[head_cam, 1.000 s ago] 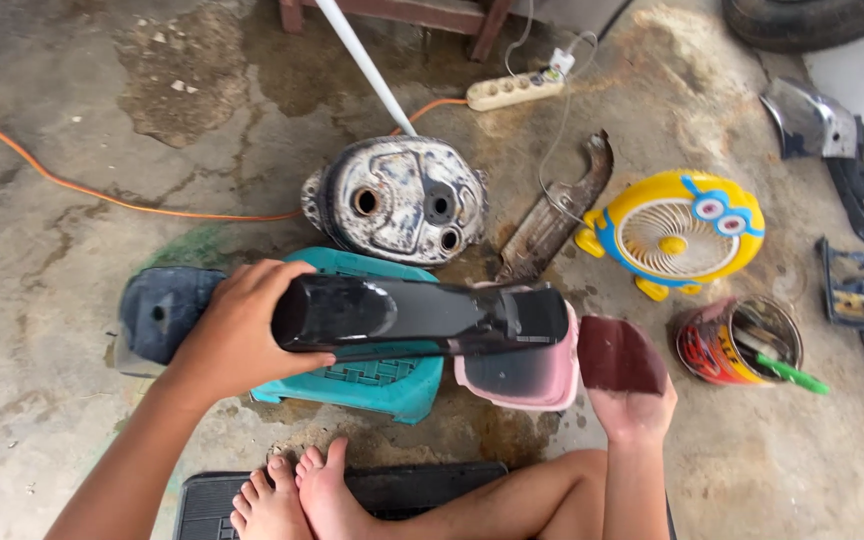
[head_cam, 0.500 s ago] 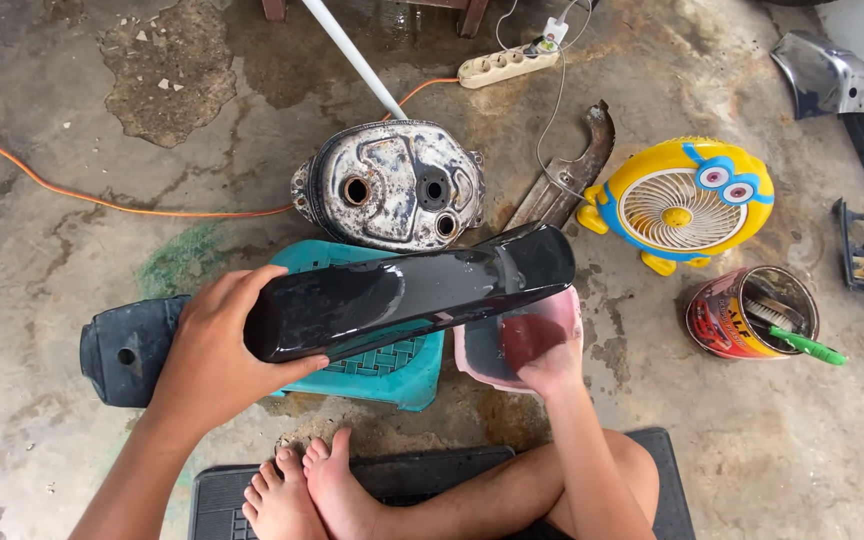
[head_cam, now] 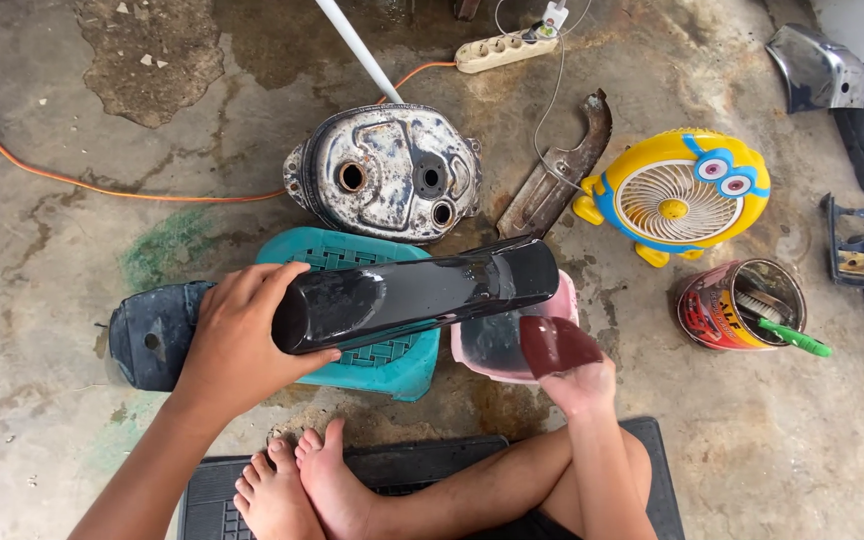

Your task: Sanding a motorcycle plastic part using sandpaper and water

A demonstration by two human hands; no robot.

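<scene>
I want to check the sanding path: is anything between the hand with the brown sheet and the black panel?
Nothing visible. The right hand holds the brown sanding sheet just below the black panel, above the pink basin.

right hand came back out from under the glossy black panel, maroon sandpaper now showing over its fingers

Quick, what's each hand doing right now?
Left hand: closed around one end of the glossy black panel.
Right hand: holding a dark red sheet of sandpaper over the pink basin.
</scene>
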